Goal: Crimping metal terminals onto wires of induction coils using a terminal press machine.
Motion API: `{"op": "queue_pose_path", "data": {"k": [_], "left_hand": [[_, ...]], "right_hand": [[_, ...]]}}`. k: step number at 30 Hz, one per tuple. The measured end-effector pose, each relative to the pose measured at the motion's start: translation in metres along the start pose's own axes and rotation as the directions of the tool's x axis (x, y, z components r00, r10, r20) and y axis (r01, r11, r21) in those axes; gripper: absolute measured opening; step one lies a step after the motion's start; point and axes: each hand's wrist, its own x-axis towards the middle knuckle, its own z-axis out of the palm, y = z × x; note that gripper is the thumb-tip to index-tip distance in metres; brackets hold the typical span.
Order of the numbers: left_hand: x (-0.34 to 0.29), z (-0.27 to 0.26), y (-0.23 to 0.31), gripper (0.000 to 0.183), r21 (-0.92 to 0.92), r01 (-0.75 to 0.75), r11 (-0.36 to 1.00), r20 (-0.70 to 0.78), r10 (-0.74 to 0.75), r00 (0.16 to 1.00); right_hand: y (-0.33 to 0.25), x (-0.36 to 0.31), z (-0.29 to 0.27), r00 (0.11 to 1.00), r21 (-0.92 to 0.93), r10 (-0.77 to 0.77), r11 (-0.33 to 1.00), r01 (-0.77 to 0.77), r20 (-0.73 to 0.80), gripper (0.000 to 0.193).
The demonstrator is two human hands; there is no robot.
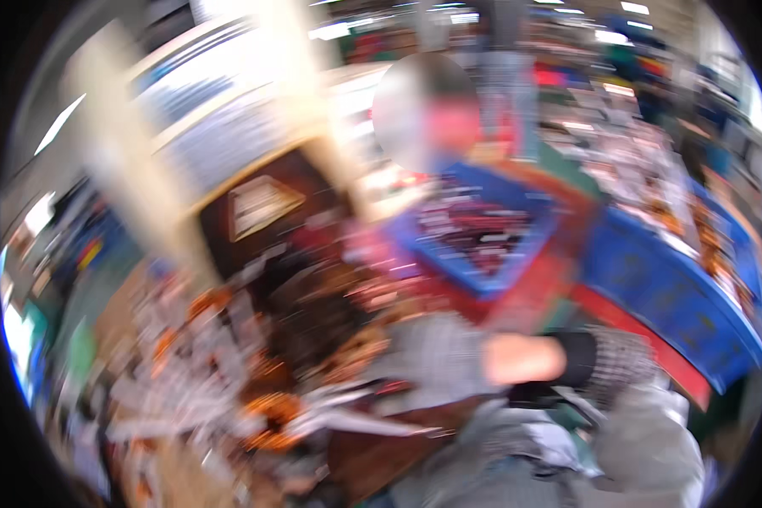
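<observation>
Everything is smeared by motion. At the bottom right is grey clothing (499, 461), and above it a checked sleeve (622, 360) with a black cuff (577, 357). From it, past a bare strip of wrist, the right hand (436, 357) reaches leftward in a grey glove. Its fingers are too blurred to tell whether they grasp anything or are loose. The left hand cannot be made out.

Just below the glove lies a long white strip (368, 423). To the left of the hand spreads a heap (178, 389) of clear and orange pieces, with a bright orange clump (275, 416) on its near side. Beyond the hand is a dark brown mass (313, 317), unclear in kind.

Farther off, a blue crate (449, 275) of dark red pieces sits over a red surface (525, 300). To its right, a larger blue bin (669, 279) holds clear and orange pieces. At the far left stands a cream cabinet (127, 127) with a dark panel (220, 229).
</observation>
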Motion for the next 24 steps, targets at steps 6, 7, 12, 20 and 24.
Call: {"op": "queue_pose_path", "data": {"k": [6,7,12,20,24], "left_hand": [[-0.023,-0.029,-0.047,0.077,0.182,0.164,0.969,-0.219,-0.123,0.968],[0.000,0.009,-0.027,0.085,-0.012,0.085,0.996,0.019,-0.085,0.996],[-0.003,0.029,0.010,0.107,-0.459,0.150,0.876,0.293,-0.010,0.956],[0.005,0.027,-0.005,0.055,-0.814,0.075,0.576,0.277,0.271,0.922],[0.006,0.040,0.002,0.048,-0.822,0.178,0.541,0.255,0.070,0.965]], "right_hand": [[-0.039,0.044,0.019,0.937,-0.300,-0.324,0.888,0.349,0.131,0.031],[-0.035,0.026,0.002,0.949,-0.362,-0.312,0.879,0.309,0.052,0.029],[-0.016,0.063,-0.032,0.884,0.239,-0.260,0.955,0.176,0.387,0.025],[0.021,0.060,0.027,0.951,0.898,-0.188,0.413,-0.150,0.245,0.015],[0.022,0.052,0.071,0.985,0.948,0.073,0.270,-0.168,0.154,0.015]]}}
